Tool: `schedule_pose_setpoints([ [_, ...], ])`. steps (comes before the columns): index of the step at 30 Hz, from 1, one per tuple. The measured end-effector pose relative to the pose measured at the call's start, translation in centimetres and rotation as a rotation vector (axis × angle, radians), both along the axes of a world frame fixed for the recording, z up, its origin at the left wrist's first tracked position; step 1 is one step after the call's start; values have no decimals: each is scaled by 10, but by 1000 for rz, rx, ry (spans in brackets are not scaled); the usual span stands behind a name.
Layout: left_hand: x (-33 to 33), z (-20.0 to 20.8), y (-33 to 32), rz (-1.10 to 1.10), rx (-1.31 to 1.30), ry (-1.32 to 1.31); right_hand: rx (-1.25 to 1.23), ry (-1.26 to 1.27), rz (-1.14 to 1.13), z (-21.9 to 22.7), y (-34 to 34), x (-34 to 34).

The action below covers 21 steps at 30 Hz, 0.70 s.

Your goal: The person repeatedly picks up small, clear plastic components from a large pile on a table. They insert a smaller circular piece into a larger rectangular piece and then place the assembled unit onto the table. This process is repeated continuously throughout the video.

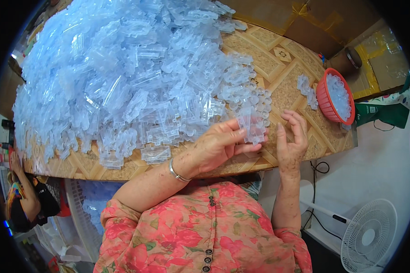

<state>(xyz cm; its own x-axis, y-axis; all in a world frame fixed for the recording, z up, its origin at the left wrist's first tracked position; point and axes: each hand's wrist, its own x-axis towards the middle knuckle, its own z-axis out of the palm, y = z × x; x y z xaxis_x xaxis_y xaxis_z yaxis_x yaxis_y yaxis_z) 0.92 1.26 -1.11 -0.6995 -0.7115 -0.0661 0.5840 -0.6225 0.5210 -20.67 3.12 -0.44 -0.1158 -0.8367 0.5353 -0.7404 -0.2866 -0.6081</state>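
Observation:
Over the table's near edge, my left hand [214,144] pinches a clear moulded plastic part [252,129] between thumb and fingers. Just to its right, my right hand [292,144] is raised with bent fingers apart from the thumb, and nothing shows in it. A large heap of similar clear plastic parts [123,73] covers the left and middle of the table, reaching close to my left hand. Several small round clear pieces [261,98] lie just beyond the held part.
A red plastic basket [324,96] of clear pieces stands at the table's right edge, with loose parts [308,92] beside it. Cardboard [337,18] borders the wood-patterned table [282,79]. A white fan [368,236] stands low right. Another person's arm [29,195] shows far left.

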Motion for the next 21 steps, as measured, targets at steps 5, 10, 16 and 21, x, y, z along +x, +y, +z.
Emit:
schedule_pose_setpoints([
  [5,1,4,5,-28,-33,-100,111,98,23,0,-9,-8],
  [10,1,5,6,-16,-30,-186,153,-79,85,0,-1,4],
  [16,-2,-3,11,-11,27,-83,95,-100,322,21,13,24],
  [21,-2,2,9,-63,18,-54,110,44,333,18,16,21],
])
